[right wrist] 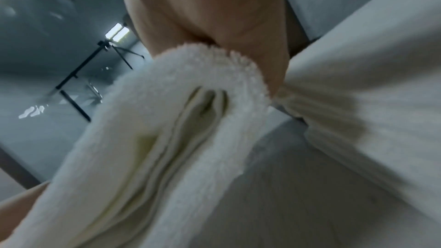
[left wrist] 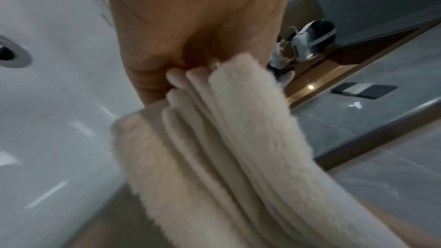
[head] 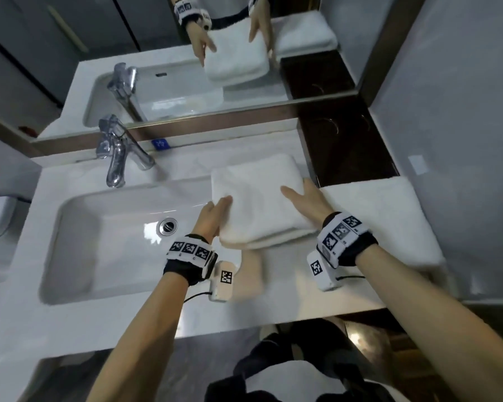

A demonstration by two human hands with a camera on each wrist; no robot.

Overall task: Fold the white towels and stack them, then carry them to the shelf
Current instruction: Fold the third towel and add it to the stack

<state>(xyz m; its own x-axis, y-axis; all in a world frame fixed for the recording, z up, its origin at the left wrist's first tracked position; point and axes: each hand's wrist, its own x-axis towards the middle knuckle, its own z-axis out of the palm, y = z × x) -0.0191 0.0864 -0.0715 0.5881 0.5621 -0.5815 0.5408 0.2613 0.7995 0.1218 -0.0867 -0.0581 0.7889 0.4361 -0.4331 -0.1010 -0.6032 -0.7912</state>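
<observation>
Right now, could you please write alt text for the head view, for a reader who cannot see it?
Two hands, left hand and right hand, hold a folded white towel by its sides above a white vanity counter. A sink with a chrome faucet lies left, another folded towel right, a mirror behind.

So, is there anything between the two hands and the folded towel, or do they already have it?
Nothing visible stands between them. The left hand and the right hand already hold the folded white towel by its two sides, lifted by the sink.
</observation>
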